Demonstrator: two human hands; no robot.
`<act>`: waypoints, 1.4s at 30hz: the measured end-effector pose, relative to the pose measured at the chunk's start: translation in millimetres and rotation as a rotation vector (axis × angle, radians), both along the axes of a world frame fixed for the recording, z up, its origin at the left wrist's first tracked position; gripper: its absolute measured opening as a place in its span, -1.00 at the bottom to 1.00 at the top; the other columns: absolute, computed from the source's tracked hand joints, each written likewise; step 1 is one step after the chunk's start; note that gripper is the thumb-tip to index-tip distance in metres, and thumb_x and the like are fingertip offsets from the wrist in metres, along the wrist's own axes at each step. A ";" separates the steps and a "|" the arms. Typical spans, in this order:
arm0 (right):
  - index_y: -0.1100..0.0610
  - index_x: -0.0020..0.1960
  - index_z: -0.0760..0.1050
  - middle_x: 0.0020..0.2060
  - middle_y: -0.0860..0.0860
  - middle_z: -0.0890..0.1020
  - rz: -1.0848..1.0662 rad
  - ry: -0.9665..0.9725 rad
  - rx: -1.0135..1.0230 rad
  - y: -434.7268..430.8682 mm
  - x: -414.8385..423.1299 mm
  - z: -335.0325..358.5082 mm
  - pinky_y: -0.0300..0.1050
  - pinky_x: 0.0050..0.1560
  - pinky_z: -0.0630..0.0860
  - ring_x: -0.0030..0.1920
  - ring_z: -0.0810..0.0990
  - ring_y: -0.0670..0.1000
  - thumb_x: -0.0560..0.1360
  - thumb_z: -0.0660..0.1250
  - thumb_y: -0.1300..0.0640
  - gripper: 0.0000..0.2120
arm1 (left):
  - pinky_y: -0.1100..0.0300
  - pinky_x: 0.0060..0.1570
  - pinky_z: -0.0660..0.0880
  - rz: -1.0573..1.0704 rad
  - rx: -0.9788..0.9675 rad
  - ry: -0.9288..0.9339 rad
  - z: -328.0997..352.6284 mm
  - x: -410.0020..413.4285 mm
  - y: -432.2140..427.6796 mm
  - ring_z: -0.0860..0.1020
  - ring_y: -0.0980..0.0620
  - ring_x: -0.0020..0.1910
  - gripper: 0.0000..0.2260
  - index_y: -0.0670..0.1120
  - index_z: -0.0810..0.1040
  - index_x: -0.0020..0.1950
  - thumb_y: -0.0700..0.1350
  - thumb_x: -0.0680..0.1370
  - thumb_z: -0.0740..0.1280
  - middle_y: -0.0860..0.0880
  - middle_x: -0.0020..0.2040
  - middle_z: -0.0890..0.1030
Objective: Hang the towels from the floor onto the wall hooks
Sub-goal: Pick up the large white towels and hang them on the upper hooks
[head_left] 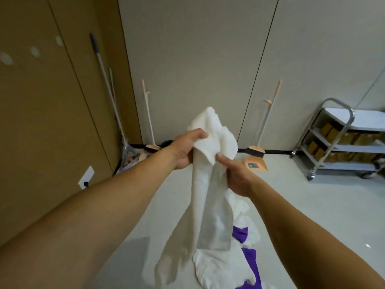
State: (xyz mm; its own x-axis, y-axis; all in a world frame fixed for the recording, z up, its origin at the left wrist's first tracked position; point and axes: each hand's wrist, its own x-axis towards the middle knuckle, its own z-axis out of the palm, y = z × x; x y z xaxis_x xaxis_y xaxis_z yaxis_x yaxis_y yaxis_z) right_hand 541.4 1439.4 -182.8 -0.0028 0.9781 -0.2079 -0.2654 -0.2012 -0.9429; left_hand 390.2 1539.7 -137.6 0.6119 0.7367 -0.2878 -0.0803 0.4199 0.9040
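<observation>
I hold a white towel [208, 197] up in front of me with both hands; it hangs down in long folds toward the floor. My left hand [185, 149] grips its upper edge, thumb on top. My right hand [235, 174] pinches the cloth just beside it, slightly lower. On the floor below lies a heap of white towels [220, 268] mixed with purple cloth [250, 259]. Three pale round hooks [34, 51] sit in a row on the brown wall at the upper left.
A mop [110, 90] leans in the corner at left. Two brooms with dustpans [260, 151] stand against the grey back wall. A metal trolley [341, 142] with boxes stands at the right. A wall socket [85, 177] is low on the brown wall.
</observation>
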 end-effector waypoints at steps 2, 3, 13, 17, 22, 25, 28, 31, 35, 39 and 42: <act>0.11 0.23 0.57 0.12 0.15 0.66 0.029 -0.097 -0.005 4.5 -12.6 8.6 0.05 0.09 0.58 0.11 0.65 0.16 0.39 0.47 0.01 -0.57 | -0.05 0.15 0.52 0.135 -0.001 -0.119 23.8 -13.6 4.3 0.58 -0.17 0.16 -0.54 -0.16 0.52 0.29 0.04 0.47 0.37 -0.21 0.21 0.60; 0.15 0.23 0.56 0.10 0.16 0.67 -0.008 -0.116 0.003 8.2 -17.9 15.3 0.08 0.08 0.60 0.08 0.66 0.17 0.40 0.47 0.06 -0.58 | -0.08 0.19 0.50 0.167 0.013 -0.134 30.6 -20.4 3.3 0.56 -0.20 0.18 -0.51 -0.18 0.51 0.31 0.08 0.47 0.36 -0.23 0.22 0.59; 0.16 -0.04 0.55 -0.25 0.14 0.65 -0.095 -0.192 0.101 40.5 -62.6 77.3 0.02 -0.20 0.61 -0.25 0.66 0.15 0.36 0.37 0.28 -0.82 | -0.16 0.24 0.46 0.168 0.074 0.222 21.8 -87.1 -54.1 0.59 -0.17 0.16 -0.57 -0.09 0.54 0.29 -0.01 0.46 0.46 -0.13 0.15 0.64; 0.10 0.09 0.44 -0.13 0.18 0.60 -0.001 -0.152 0.066 40.3 -63.9 85.5 0.00 -0.25 0.59 -0.15 0.64 0.19 0.34 0.35 0.35 -0.64 | -0.12 0.22 0.48 0.313 0.060 0.314 10.9 -116.9 -75.3 0.54 -0.21 0.19 -0.57 -0.15 0.44 0.34 -0.30 0.48 0.37 -0.18 0.23 0.56; 0.13 0.09 0.35 -0.08 0.15 0.53 0.049 -0.342 0.047 33.1 -75.4 91.0 0.04 -0.22 0.57 -0.10 0.58 0.16 0.42 0.38 0.26 -0.70 | 0.05 -0.07 0.59 0.310 0.100 0.593 15.6 -166.2 -102.2 0.56 -0.10 0.03 -0.74 -0.12 0.40 0.16 -0.34 0.52 0.28 -0.11 0.10 0.54; 0.10 0.15 0.30 -0.10 0.11 0.50 0.029 -0.283 0.060 29.7 -87.7 97.1 -0.03 -0.27 0.51 -0.12 0.55 0.12 0.43 0.37 0.25 -0.63 | -0.02 0.15 0.53 0.381 0.011 0.684 16.3 -198.6 -119.4 0.59 -0.14 0.09 -0.74 -0.29 0.48 0.22 -0.29 0.53 0.29 -0.20 0.14 0.60; 0.05 0.21 0.32 -0.12 0.08 0.52 0.046 -0.226 0.082 22.8 -108.0 103.2 -0.07 -0.30 0.46 -0.13 0.55 0.09 0.42 0.35 0.25 -0.58 | -0.07 0.25 0.45 0.381 -0.085 0.707 17.0 -221.5 -141.7 0.57 -0.19 0.15 -0.60 -0.29 0.42 0.33 -0.23 0.50 0.34 -0.20 0.18 0.60; 0.08 0.33 0.35 -0.11 0.09 0.55 0.069 -0.188 0.091 13.2 -129.9 109.6 -0.02 -0.23 0.51 -0.12 0.57 0.11 0.41 0.34 0.22 -0.51 | -0.09 0.20 0.49 0.366 -0.115 0.723 20.0 -241.2 -167.5 0.55 -0.18 0.17 -0.50 -0.20 0.44 0.32 -0.09 0.44 0.48 -0.15 0.21 0.59; 0.08 0.38 0.34 -0.13 0.09 0.54 0.078 -0.198 0.106 2.1 -151.9 121.1 -0.02 -0.27 0.49 -0.15 0.57 0.11 0.43 0.37 0.14 -0.46 | -0.18 0.19 0.49 0.269 -0.178 0.778 26.1 -272.5 -203.1 0.54 -0.23 0.20 -0.50 -0.12 0.41 0.33 -0.04 0.46 0.47 -0.19 0.26 0.54; 0.07 0.15 0.34 -0.20 0.06 0.53 0.130 -0.215 0.146 -15.1 -187.4 126.3 -0.01 -0.23 0.52 -0.20 0.56 0.07 0.49 0.35 0.14 -0.71 | -0.15 0.18 0.50 0.458 -0.167 0.795 27.6 -306.0 -234.5 0.57 -0.23 0.15 -0.58 -0.23 0.35 0.39 -0.26 0.55 0.34 -0.26 0.22 0.55; 0.15 0.14 0.38 -0.17 0.09 0.54 0.161 -0.290 0.175 -28.2 -211.9 125.4 0.08 -0.08 0.57 -0.12 0.59 0.10 0.51 0.35 0.14 -0.75 | -0.14 0.22 0.48 0.559 -0.177 0.796 31.4 -334.1 -260.1 0.55 -0.23 0.17 -0.61 -0.27 0.39 0.33 -0.34 0.51 0.35 -0.25 0.22 0.54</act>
State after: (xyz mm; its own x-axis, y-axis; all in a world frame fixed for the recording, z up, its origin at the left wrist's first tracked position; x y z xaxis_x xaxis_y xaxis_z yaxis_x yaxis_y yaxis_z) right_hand 329.5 1411.1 -57.4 -0.1247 0.9908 -0.0522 0.0395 -0.0476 -0.9981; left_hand 56.0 1279.6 -106.2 -0.2307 0.7674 -0.5983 0.2962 0.6411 0.7080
